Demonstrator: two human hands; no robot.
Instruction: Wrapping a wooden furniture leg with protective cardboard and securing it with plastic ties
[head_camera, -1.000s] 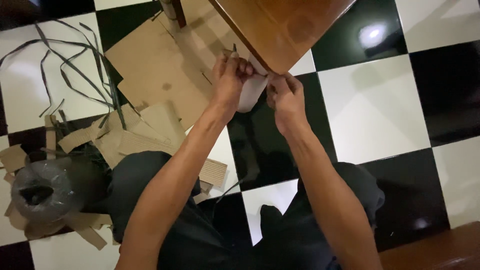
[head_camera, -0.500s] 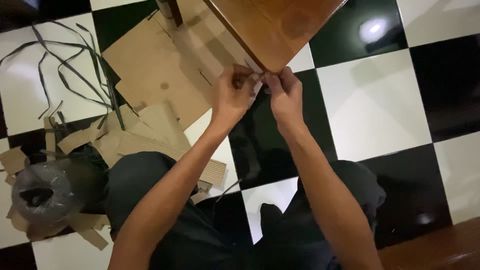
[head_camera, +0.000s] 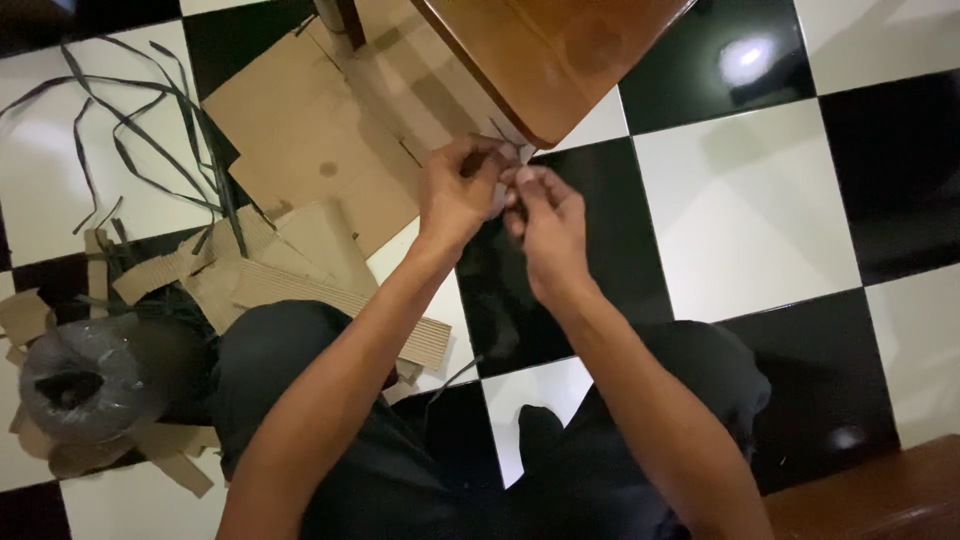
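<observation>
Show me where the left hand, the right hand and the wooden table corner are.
left hand (head_camera: 455, 195), head view, back of the hand
right hand (head_camera: 548, 225), head view, back of the hand
wooden table corner (head_camera: 545, 125), head view, top surface near the tip

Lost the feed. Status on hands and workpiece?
Left hand and right hand both pinching wrapping at wooden corner. Cardboard scraps lie left, clear.

Your left hand (head_camera: 458, 195) and right hand (head_camera: 545, 222) meet at the table (head_camera: 555, 55) corner, upper middle of the frame. Cardboard sheets (head_camera: 300, 140) lie left of them, loose straps (head_camera: 130, 130) upper left, a plastic bag (head_camera: 75, 380) lower left.
</observation>
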